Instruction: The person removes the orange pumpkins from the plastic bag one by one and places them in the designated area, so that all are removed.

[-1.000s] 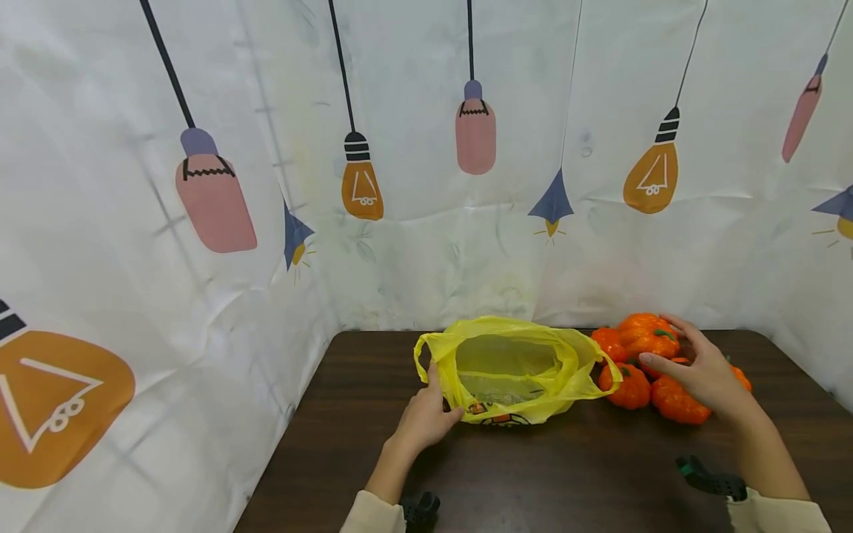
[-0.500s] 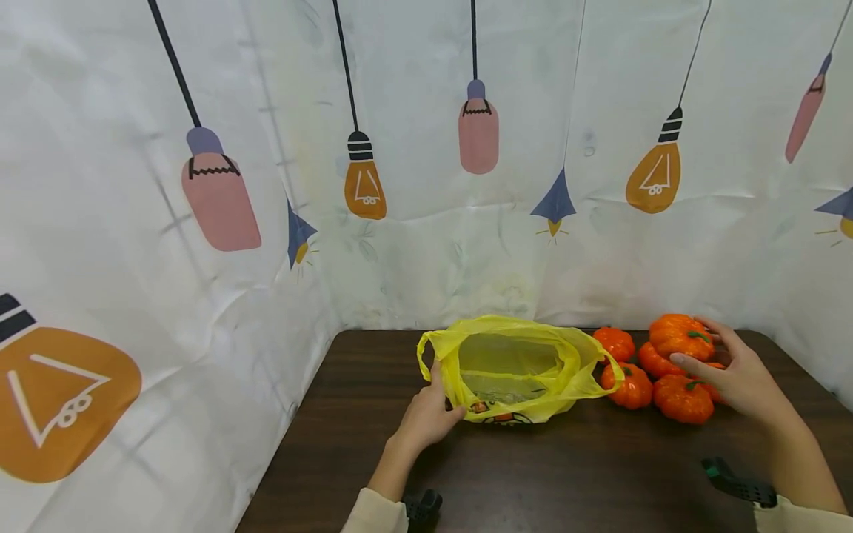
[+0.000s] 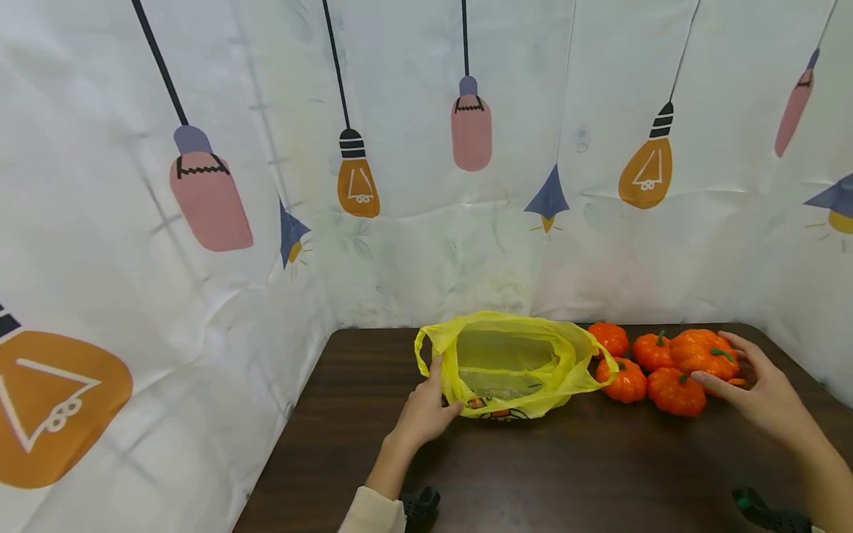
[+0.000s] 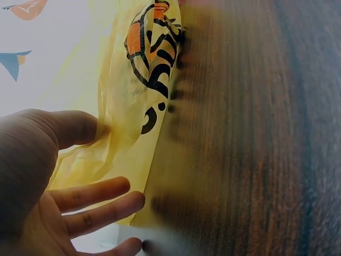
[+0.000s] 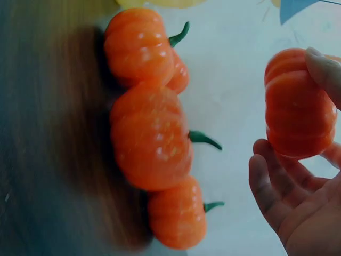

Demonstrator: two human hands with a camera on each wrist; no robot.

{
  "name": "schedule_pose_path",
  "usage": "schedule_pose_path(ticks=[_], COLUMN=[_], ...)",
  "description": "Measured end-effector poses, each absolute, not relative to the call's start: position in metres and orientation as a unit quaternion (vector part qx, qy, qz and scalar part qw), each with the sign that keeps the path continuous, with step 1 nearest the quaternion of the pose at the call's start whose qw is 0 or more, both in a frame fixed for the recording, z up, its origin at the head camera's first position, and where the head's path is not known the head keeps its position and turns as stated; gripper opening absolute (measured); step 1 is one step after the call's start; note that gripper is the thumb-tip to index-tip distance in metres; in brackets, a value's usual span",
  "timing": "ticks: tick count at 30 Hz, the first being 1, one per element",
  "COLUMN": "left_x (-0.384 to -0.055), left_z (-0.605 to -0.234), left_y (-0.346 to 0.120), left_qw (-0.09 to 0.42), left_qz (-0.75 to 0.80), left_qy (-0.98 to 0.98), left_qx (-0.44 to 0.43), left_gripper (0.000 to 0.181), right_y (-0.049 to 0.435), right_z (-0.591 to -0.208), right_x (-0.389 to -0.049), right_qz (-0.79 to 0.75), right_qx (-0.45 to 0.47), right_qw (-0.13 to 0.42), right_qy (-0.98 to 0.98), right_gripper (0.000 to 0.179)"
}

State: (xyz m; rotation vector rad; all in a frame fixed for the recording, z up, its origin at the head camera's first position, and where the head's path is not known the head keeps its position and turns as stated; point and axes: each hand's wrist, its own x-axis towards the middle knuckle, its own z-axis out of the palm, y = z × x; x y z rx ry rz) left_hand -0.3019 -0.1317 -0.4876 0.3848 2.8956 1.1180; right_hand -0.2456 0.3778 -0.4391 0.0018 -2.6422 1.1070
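Observation:
A yellow plastic bag [image 3: 503, 374] stands with its mouth wide apart on the dark table. At its left side is my left hand [image 3: 421, 411], the thumb against the front and the index finger by the handle loop, holding the film. In the left wrist view the other fingers [image 4: 106, 213] extend beside the printed side. My right hand [image 3: 760, 385] holds an orange toy pumpkin [image 5: 298, 106] between thumb and fingers, above the table. Just left of it sit several more toy pumpkins, among them a front one [image 3: 676, 392] and one near the bag [image 3: 626, 381].
The brown table [image 3: 533, 474] ends at the back against a white curtain [image 3: 413, 274] printed with lamps, which also runs along the left side. A black wrist strap [image 3: 421, 503] is on the left arm.
My right hand has carried the pumpkin rightward and slightly lower, from close to the bag to the right end of the pumpkin group. The left hand and the bag stay in place.

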Motion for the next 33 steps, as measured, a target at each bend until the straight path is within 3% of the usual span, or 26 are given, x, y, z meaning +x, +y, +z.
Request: schedule_pose_path(ticks=[13, 26, 33], left_x=[-0.307, -0.308, -0.307], left_z=[-0.485, -0.483, -0.484], left_y=[-0.137, -0.136, -0.137], left_qw=[-0.057, -0.069, -0.065], left_qz=[0.352, 0.363, 0.366], left_qy=[0.923, 0.919, 0.918], left_qx=[0.145, 0.141, 0.137], left_gripper=[0.094, 0.097, 0.099], right_y=[0.402, 0.441, 0.452], right_z=[-0.452, -0.484, -0.494], right_x=[-0.230, -0.237, -0.239], right_qz=[0.372, 0.367, 0.366], right_qx=[-0.083, -0.108, -0.099], right_qw=[0.132, 0.058, 0.054], right_qy=[-0.915, -0.922, -0.924], right_gripper=[0.100, 0.103, 0.104])
